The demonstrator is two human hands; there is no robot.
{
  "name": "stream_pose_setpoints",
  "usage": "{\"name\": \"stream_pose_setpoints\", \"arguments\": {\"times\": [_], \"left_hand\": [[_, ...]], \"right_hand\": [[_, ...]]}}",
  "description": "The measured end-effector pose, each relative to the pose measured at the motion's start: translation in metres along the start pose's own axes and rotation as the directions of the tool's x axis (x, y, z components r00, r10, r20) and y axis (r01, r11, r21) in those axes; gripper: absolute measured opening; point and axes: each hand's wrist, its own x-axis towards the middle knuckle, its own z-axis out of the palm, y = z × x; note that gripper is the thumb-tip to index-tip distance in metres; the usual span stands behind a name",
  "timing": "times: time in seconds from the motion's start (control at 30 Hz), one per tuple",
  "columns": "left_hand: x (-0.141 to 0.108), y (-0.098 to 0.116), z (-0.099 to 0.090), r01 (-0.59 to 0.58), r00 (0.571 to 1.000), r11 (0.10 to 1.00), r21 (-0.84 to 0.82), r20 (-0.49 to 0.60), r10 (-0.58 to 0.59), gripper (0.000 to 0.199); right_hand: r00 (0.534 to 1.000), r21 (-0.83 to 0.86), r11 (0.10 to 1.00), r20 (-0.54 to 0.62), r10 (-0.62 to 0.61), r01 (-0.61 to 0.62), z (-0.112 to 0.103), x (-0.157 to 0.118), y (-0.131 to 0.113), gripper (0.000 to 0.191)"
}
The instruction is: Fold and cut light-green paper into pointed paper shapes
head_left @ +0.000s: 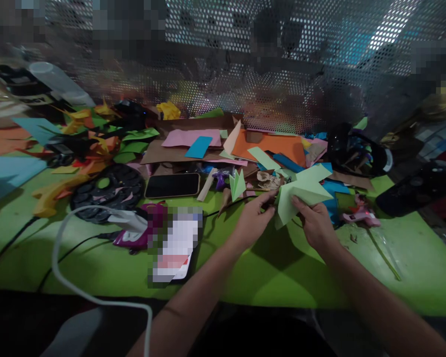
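A sheet of light green paper (305, 192), folded into a pointed, several-winged shape, is held above the green table. My right hand (317, 224) pinches it from the front right, with the thumb on its face. At the paper's left edge, the curled fingers of my left hand (255, 218) grip it; their tips are partly hidden. A smaller folded light green paper piece (237, 185) stands to the left of my left hand. Just behind the hands lies crumpled brown paper (268, 179).
Coloured paper, including an orange sheet (271, 148), is piled behind. Leftward are a dark phone (173, 185), a lit phone (178, 243), a purple glue gun (134, 235), a yellow glue gun (55, 194) and a black round tray (109, 191). A pink clip-like item (360, 216) lies right.
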Motion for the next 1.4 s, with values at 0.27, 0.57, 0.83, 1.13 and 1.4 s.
{"name": "stream_pose_setpoints", "arguments": {"times": [0.27,0.57,0.83,1.13,1.4], "left_hand": [[-0.005,0.011,-0.006,-0.128,0.99,0.975,0.18,-0.039,0.137,0.02],[-0.007,0.012,-0.009,-0.176,0.977,0.912,0.371,-0.046,0.208,0.016],[-0.01,0.012,-0.003,-0.13,0.952,0.826,0.549,-0.163,0.258,0.015],[-0.009,0.013,-0.003,-0.161,0.955,0.922,0.351,-0.18,0.235,0.017],[-0.002,0.01,-0.005,0.012,1.0,0.993,-0.122,-0.008,-0.013,0.031]], "right_hand": [[0.999,0.041,0.999,0.036,0.008,-0.009,-0.005,-0.003,-0.003,0.031],[0.996,0.009,1.0,0.084,0.016,-0.017,-0.004,-0.004,-0.004,0.023],[0.986,-0.007,0.996,0.144,0.085,-0.085,-0.001,-0.009,-0.005,0.031],[0.989,-0.121,0.992,0.143,0.041,-0.024,0.003,-0.011,0.002,0.041],[0.995,-0.118,0.992,0.097,-0.032,0.044,-0.001,-0.004,0.001,0.035]]}}
